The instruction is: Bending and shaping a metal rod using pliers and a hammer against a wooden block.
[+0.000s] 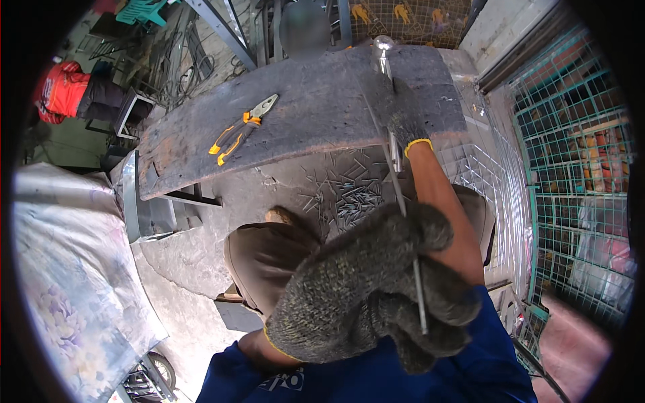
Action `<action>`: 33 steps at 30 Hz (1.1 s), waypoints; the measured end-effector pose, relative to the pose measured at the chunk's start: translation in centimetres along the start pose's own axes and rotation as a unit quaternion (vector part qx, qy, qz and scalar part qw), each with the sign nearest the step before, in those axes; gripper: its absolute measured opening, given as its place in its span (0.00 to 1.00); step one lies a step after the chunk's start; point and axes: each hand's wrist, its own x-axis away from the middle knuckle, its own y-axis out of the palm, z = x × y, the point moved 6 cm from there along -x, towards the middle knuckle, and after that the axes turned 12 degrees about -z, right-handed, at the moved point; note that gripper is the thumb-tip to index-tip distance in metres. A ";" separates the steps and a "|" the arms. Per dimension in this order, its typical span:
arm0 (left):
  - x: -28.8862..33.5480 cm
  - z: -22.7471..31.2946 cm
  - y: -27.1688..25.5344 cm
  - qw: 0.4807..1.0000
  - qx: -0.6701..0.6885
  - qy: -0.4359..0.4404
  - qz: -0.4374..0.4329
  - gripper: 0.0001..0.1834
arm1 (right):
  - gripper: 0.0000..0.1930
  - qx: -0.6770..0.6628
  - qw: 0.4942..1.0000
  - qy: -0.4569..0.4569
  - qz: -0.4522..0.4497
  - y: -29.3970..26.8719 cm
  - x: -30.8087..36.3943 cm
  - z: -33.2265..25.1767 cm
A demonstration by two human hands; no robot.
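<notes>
In the foreground my left hand [356, 289], in a dark grey knitted glove, is closed round a thin metal rod [421, 299]. The rod runs from the glove up toward the bench, where its far part passes by my right hand [403, 114]. That hand, in a dark glove with a yellow cuff, wraps round a shiny metal bar [395, 151] at the bench's near edge. A round chrome knob [383, 43] tops the bar beyond the fingers. Orange-and-black combination pliers [243, 129] lie on the dark wooden bench [322, 87], left of my right hand.
Several short cut metal pieces [356, 201] are heaped on the floor below the bench. Long thin rods [487, 178] lie at right beside a green wire-mesh panel [571, 154]. A flowered cloth [74, 282] hangs at left. A person in red [64, 91] is at the far left.
</notes>
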 end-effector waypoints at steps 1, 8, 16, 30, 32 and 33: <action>0.3 0.0 0.0 1.000 -0.005 -0.001 0.003 0.21 | 0.23 -0.003 1.000 0.001 -0.001 0.3 -0.2 0.3; -0.1 0.3 0.3 0.999 -0.037 -0.010 0.008 0.21 | 0.23 -0.010 0.999 -0.037 0.008 0.8 -0.8 0.5; -2.3 -0.1 0.6 0.998 -0.065 -0.026 -0.007 0.20 | 0.24 0.019 0.999 -0.022 0.023 -1.0 -0.9 2.0; -2.4 0.6 0.7 0.992 -0.125 -0.001 0.004 0.20 | 0.26 -0.001 1.000 -0.022 -0.012 0.9 -1.0 0.6; -3.2 1.1 0.8 0.991 -0.130 -0.003 0.002 0.20 | 0.26 0.000 1.000 -0.019 -0.013 0.6 -1.1 0.9; -3.1 1.1 0.8 0.991 -0.132 -0.007 -0.002 0.20 | 0.26 0.004 1.000 -0.016 -0.009 0.0 -1.0 1.2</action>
